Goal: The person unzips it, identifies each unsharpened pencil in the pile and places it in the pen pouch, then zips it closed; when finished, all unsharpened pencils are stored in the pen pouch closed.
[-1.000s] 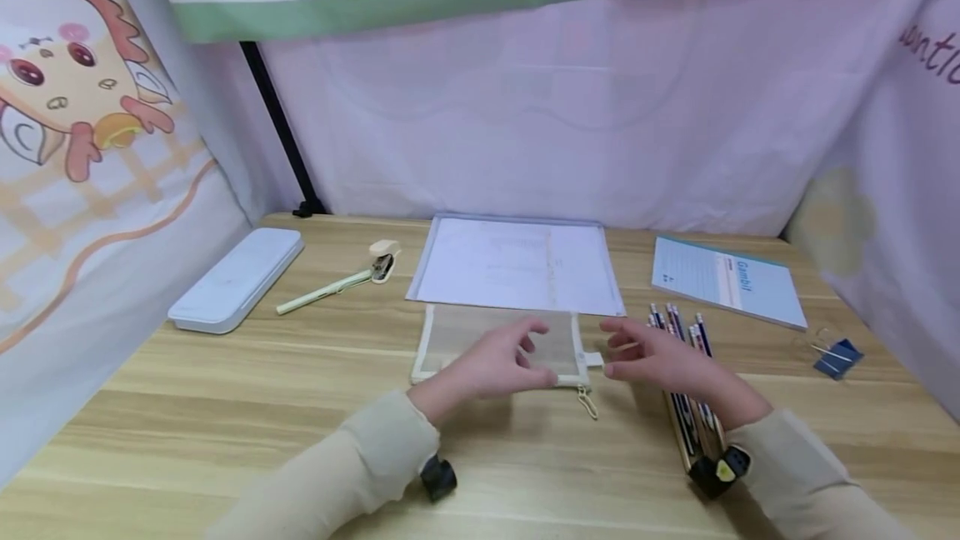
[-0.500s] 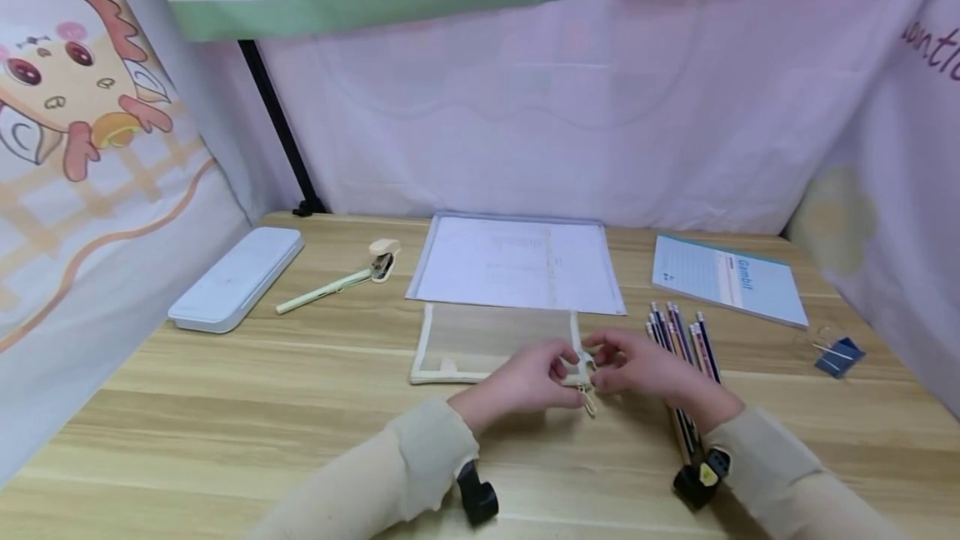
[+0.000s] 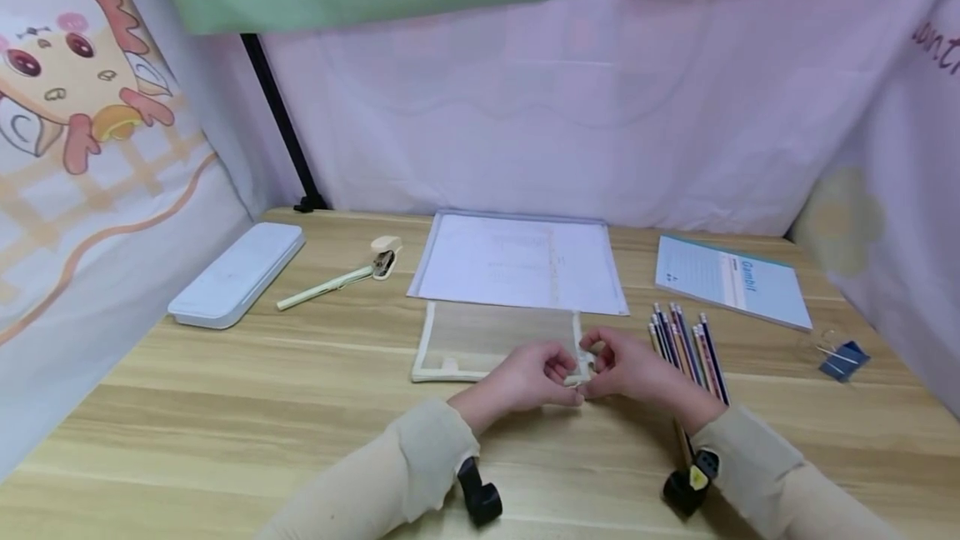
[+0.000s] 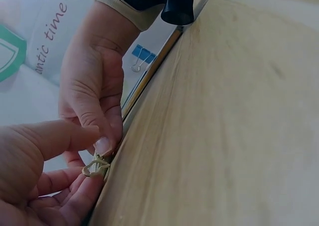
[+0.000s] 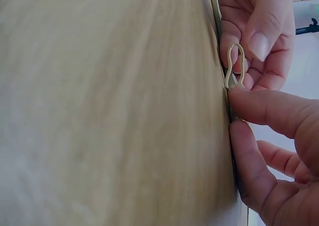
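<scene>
Zipper pouch (image 3: 480, 340) lies flat on the table (image 3: 300, 415). At its four o'clock corner, the right hand (image 3: 630, 367) pinches the edge; the left hand (image 3: 527, 375) curves by the zipper pull (image 5: 229, 66), grip unclear. Likely step: taking the pull; next probably calls for sliding it toward eight o'clock.

L hand (image 4: 22, 161) up close: thumb held above pale looped pull (image 4: 96, 167), tip apart from it; fingers bent just behind loop, contact n/c. Opp. it, R hand (image 4: 94, 91), thumb tip at pull's base. Beige cuff (image 4: 105, 0) & blk wrist cam (image 4: 177, 6) above R hand; blue clip (image 4: 143, 54) beside R palm, at some depth. Blurry wood tabletop (image 4: 214, 121) alongside both; pale curtain (image 4: 25, 86) w/ "antic time" behind R hand.
</scene>
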A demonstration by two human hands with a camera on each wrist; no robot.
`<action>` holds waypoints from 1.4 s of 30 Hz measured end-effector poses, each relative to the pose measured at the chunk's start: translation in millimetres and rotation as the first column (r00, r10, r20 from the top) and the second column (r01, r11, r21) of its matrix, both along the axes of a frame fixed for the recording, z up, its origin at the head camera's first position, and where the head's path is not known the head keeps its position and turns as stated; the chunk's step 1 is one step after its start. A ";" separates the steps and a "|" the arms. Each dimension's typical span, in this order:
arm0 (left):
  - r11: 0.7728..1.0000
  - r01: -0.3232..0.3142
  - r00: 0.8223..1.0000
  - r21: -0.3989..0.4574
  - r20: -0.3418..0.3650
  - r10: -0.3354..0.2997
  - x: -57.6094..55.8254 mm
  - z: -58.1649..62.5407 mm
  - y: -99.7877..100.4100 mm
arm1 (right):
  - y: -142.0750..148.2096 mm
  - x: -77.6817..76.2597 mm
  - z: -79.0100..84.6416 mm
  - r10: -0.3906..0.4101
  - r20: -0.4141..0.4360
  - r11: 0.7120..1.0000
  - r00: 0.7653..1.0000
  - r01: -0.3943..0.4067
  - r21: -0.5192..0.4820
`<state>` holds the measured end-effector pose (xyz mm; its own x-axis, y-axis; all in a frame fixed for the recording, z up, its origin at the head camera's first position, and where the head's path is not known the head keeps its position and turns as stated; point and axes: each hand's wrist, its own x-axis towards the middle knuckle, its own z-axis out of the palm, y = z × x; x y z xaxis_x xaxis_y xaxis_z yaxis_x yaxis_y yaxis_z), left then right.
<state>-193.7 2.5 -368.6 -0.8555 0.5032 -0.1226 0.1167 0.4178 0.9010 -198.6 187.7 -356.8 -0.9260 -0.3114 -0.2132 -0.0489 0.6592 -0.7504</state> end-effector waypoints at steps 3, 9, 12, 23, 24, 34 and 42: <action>1.000 -0.008 1.000 -0.011 -0.027 0.008 -0.4 -1.1 0.6 | -0.4 -0.9 -1.7 -0.010 -0.003 1.000 1.000 0.010 -0.001; 0.999 -0.043 0.998 0.006 -0.034 0.043 -3.0 -5.7 0.1 | -1.4 -3.0 -3.1 -0.016 -0.007 1.000 1.000 0.016 0.000; 0.995 -0.070 0.997 0.066 0.025 0.069 -4.5 -7.7 -2.5 | -2.3 -3.9 -2.8 -0.002 -0.017 1.000 1.000 0.002 0.002; 0.972 -0.127 0.981 0.198 0.172 0.093 -5.6 -10.1 -11.7 | -3.8 -5.9 -0.6 -0.008 0.006 1.000 1.000 0.008 0.013; 0.971 -0.130 0.980 0.201 0.172 0.095 -5.4 -10.3 -13.4 | -4.3 -6.0 0.1 -0.016 0.008 1.000 1.000 0.016 0.024; 0.958 -0.189 0.973 0.214 0.176 0.153 -3.8 -13.7 -57.5 | -8.7 -5.3 5.2 -0.081 0.043 0.992 0.996 0.077 0.097; 0.954 -0.224 0.963 0.199 0.195 0.185 -0.1 -11.9 -119.5 | -10.2 -4.2 3.4 -0.102 0.062 0.992 0.993 0.096 0.088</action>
